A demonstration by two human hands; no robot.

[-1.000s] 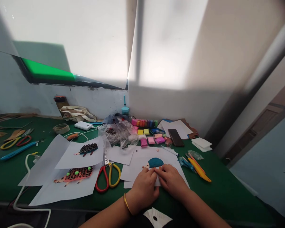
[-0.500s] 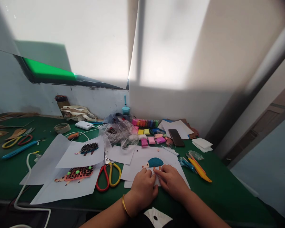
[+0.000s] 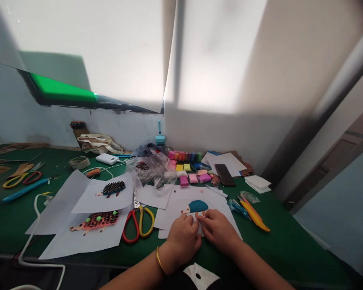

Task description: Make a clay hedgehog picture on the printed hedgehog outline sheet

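While left hand [image 3: 184, 237] and right hand [image 3: 220, 231] are bent above green table [image 3: 278, 243], grip indeterminable, white sheets [image 3: 115, 48] are hung behind it.

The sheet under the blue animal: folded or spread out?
Spread out: the sheet lies flat beneath the blue animal, no fold visible.

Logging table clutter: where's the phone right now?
In the head view, the phone lies right of centre on the green table, beyond the right hand, with the colourful packets just to its left.
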